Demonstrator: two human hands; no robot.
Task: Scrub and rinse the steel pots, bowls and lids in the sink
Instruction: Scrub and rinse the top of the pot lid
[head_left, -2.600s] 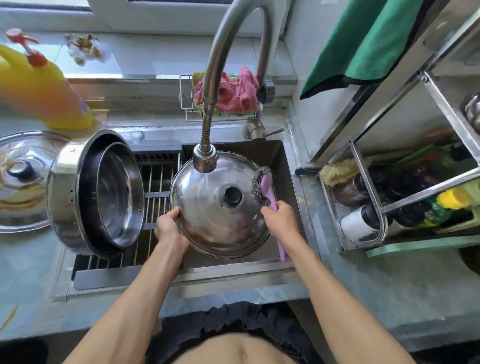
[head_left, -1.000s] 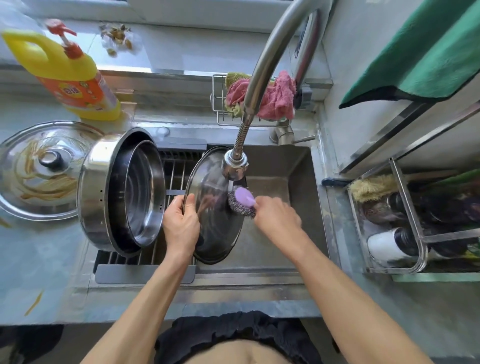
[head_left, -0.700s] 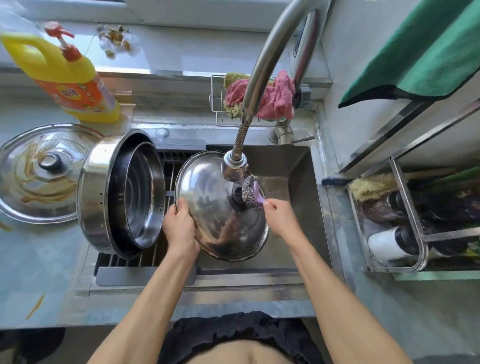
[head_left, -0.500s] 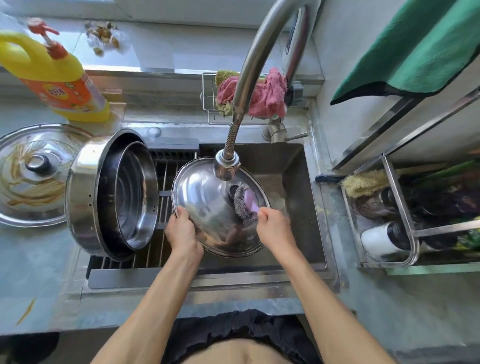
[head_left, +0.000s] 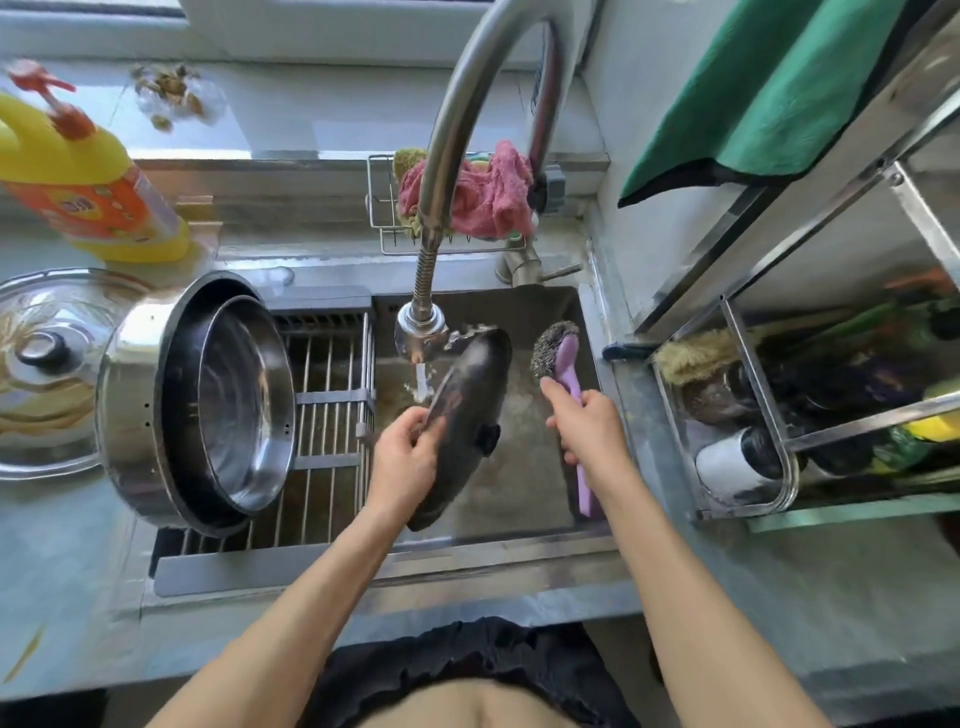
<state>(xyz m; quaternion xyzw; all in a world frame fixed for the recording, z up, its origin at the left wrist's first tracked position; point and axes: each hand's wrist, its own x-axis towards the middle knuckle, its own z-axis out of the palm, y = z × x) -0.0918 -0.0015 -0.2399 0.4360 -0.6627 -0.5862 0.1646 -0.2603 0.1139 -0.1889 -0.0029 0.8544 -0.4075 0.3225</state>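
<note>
Over the sink (head_left: 550, 312), the left hand (head_left: 402, 460) grips the steel lid (head_left: 465, 415) by its rim, tilted on edge under the running faucet (head_left: 421, 325). Just right of it, apart from the lid, the right hand (head_left: 589, 431) clasps the purple scrub brush (head_left: 563, 358).

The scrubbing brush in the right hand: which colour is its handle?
Light purple. The brush handle shows best in the head view, the only view.

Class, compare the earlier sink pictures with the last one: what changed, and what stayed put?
The left hand has tipped the lid edge-on under the tap. The right hand lifted the scrubber off it. Both hands keep their grips; the nested pots stay put.
</note>
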